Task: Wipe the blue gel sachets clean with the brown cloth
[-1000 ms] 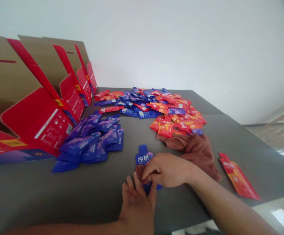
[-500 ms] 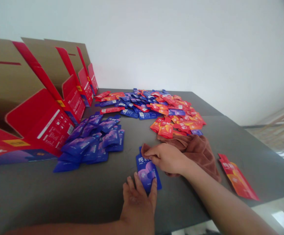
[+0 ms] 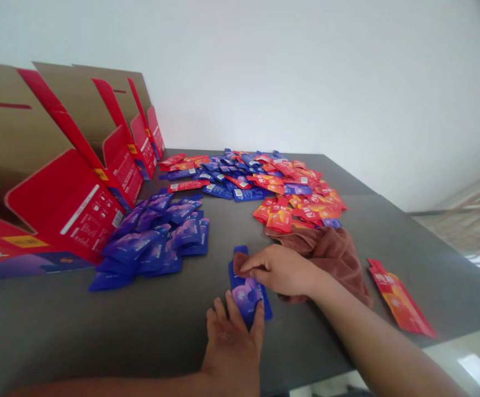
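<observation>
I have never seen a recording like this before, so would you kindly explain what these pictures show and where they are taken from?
There is no machine here: a person works with two bare hands, and all the pictures come from one camera worn on the head, looking forward and down.

The left hand rests on the lower end of a blue pouch lying on the grey table. The right hand pinches a corner of a brown cloth against the pouch's upper part.

To the left are a pile of blue pouches and a row of open red boxes. Farther back lies a mixed heap of red and blue pouches, and to the right a single red pouch.
</observation>
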A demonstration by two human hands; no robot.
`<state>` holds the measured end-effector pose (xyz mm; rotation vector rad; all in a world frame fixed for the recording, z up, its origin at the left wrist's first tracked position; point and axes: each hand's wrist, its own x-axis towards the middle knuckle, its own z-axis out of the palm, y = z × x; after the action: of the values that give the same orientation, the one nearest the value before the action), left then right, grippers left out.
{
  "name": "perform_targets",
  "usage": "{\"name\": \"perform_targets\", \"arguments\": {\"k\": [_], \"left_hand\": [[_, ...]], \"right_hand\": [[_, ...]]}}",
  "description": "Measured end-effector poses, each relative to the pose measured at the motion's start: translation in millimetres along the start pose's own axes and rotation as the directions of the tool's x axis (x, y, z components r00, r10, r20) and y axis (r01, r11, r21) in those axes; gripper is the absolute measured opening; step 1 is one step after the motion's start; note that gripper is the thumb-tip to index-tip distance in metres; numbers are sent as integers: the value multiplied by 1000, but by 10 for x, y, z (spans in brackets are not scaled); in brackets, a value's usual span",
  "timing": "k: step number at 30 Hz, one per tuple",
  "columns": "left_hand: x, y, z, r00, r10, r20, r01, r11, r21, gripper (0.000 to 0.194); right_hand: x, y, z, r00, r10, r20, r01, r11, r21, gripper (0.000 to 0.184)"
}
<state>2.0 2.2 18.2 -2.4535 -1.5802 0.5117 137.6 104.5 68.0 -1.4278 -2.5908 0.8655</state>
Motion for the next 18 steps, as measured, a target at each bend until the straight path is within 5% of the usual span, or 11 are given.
{"name": "perform_targets", "arguments": {"k": [7,14,18], "left_hand": [[34,44,83,997,-46,65,50,997,-62,66],[12,10,5,998,-22,57,23,999,-24,69],[-3,-15,-59,998,6,64,-5,1000,-13,64]], "right_hand": [[48,66,4,987,51,-155,-72,989,-132,28],[-66,30,-29,989,-131,69,129,991,21,30],[-90,-7,-25,936,-244,253,210,965,155,31]]}}
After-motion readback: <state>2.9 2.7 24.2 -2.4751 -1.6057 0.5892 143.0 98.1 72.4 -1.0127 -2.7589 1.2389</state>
